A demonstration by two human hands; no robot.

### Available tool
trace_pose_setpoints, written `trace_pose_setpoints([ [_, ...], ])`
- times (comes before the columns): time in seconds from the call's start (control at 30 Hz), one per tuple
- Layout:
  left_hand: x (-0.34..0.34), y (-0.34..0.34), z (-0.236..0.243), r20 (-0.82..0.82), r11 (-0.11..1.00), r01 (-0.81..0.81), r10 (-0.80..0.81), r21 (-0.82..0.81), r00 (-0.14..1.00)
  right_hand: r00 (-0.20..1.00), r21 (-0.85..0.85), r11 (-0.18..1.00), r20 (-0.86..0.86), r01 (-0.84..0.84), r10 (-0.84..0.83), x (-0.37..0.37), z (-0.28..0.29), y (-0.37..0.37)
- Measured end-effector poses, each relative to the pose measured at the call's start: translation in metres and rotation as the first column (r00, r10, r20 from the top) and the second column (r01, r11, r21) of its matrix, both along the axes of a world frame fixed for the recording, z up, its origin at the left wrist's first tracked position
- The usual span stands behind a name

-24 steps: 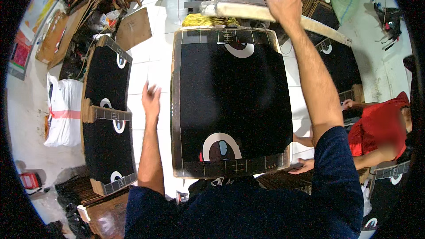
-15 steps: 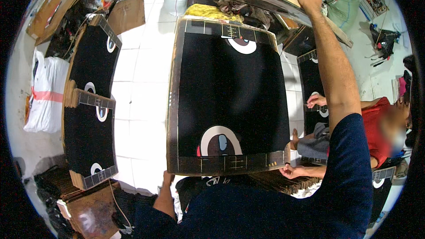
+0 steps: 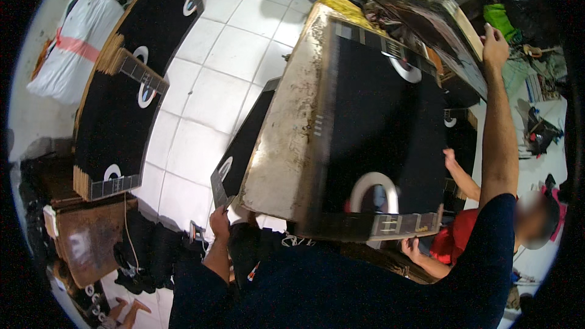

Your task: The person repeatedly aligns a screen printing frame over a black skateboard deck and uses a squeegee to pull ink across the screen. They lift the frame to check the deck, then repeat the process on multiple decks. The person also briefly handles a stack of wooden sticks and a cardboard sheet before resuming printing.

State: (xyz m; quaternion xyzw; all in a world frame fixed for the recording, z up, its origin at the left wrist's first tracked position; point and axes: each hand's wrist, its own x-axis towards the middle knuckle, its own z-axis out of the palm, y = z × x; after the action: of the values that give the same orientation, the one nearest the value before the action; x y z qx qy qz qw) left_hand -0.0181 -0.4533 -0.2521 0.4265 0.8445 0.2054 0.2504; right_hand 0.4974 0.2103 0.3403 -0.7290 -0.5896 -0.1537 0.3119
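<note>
My left hand [image 3: 220,221] grips the bottom corner of a narrow black panel board [image 3: 244,137], angled left of the central station. My right hand [image 3: 492,44] is closed on the pale edge of a tilted wooden frame [image 3: 454,24] at upper right. In the middle, a board with black fabric and eye prints [image 3: 378,122] lies off to the right of a stained, pale base [image 3: 274,134], its left edge blurred. A co-worker's lower hand [image 3: 412,248] is at that board's bottom edge, the other [image 3: 451,161] at its right side.
Boards with similar black panels [image 3: 116,128] stand stacked along the left. A white sack with a pink band [image 3: 76,45] lies beyond them. Yellow cloth [image 3: 341,7] is behind the station. A co-worker in red [image 3: 452,237] is at right; another person's legs [image 3: 131,311] show at lower left.
The central black board has shifted right, exposing the pale base. The frame in my right hand has moved right and down. My left hand now holds another board's corner. The view has turned.
</note>
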Motion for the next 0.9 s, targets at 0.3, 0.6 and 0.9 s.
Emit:
trace_pose_setpoints([
  [0.3,-0.043,0.114,0.074,-0.155,0.861,0.03,0.058,0.508,0.986,1.0,-0.045,0.999,0.02,-0.004,0.005,-0.001,0.004,0.002],
  [0.6,-0.042,0.323,0.27,-0.082,0.654,-0.009,0.109,0.757,0.991,0.996,-0.026,0.996,-0.026,-0.08,0.08,-0.009,0.005,0.001],
  [0.9,0.052,0.24,0.452,-0.411,0.447,0.348,0.049,0.824,0.91,0.995,-0.083,0.993,-0.068,-0.084,0.079,-0.029,0.006,-0.013],
])
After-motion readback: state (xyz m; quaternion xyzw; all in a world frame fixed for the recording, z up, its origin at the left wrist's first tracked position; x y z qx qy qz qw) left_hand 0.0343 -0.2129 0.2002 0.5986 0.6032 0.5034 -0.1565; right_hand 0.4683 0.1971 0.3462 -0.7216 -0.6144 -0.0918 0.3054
